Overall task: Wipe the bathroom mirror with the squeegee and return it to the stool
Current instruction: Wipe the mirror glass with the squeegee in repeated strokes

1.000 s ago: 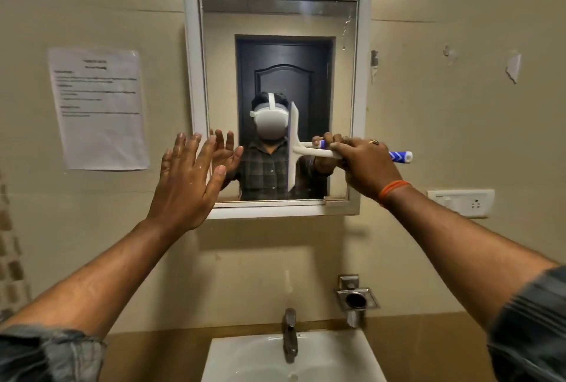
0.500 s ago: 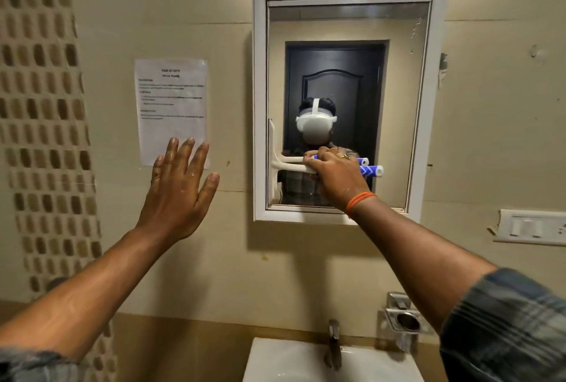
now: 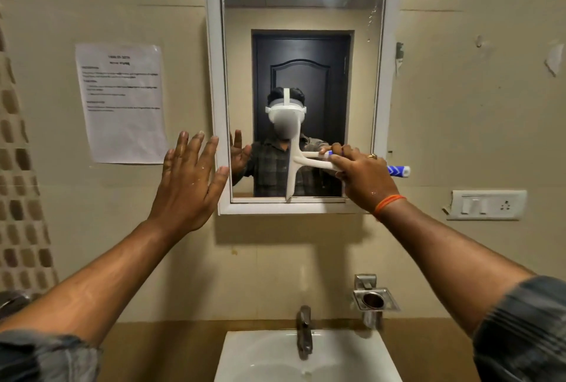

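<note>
You are in the middle of the wiping. Your right hand (image 3: 364, 179) is closed around the handle of the squeegee (image 3: 292, 164), whose blade stands upright against the lower middle of the mirror (image 3: 361, 75). Your left hand (image 3: 190, 179) is spread wide and empty, just left of the mirror frame. The stool is not in view, so the return is left. Half a second ago the blade was at the left edge of the glass; now it is near the centre.
</note>
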